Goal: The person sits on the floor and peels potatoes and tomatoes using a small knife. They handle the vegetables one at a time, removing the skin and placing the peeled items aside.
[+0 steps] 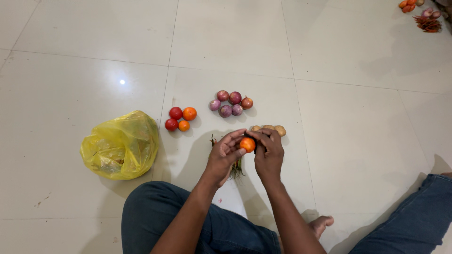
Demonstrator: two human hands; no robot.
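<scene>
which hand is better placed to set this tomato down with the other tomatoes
Left, probably. The left hand and right hand both grip the orange tomato, but the tomato pile lies on the left hand's side, so the right would have to cross over.

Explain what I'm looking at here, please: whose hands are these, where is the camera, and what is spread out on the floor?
There is one picture, taken by a camera worn on a person's head, looking down. That person sits on a pale tiled floor in blue jeans. The left hand and right hand together hold an orange tomato. Ahead lie a group of four tomatoes, a cluster of onions and some pale potatoes. A crumpled yellow plastic bag sits to the left. Thin green stalks lie under the hands. More vegetables lie far off.
</scene>
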